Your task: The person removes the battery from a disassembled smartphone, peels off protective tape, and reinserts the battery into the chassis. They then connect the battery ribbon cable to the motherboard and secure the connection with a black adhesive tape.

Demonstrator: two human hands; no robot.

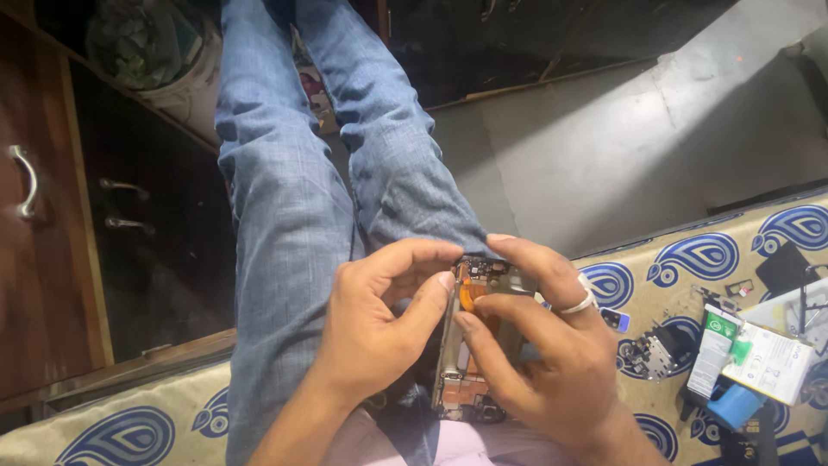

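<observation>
Two bare hands meet over an opened phone (470, 345), held upright above the person's lap between the knees of blue jeans (293, 198). The left hand (371, 332) is curled narrow, thumb and forefinger closing toward the phone's left edge near the top, where an orange flex ribbon (470, 293) shows. The right hand (539, 345), wearing a pale ring (580, 302), wraps the frame from the right, forefinger over the top edge and thumb pressing on the inner face just below the ribbon. Both hands thus hold the phone; neither carries a tool that can be seen.

Judged from this grip, the work in hand is fine handling of the ribbon or a part beside it. It goes best with the right hand steadying the frame, the left fingertips working lightly and pulling straight, never twisting, since such a ribbon probably tears easily. Holding the phone low over the lap limits the harm of a slip.

Beside the right hand, on a mattress printed with blue paisley (690, 259), lie a small circuit board (651, 354), a white and green tube (711, 349), a white box (772, 362) and a blue cap-like piece (733, 404). At far left stands a dark wooden cabinet (52, 259) with metal handles.
</observation>
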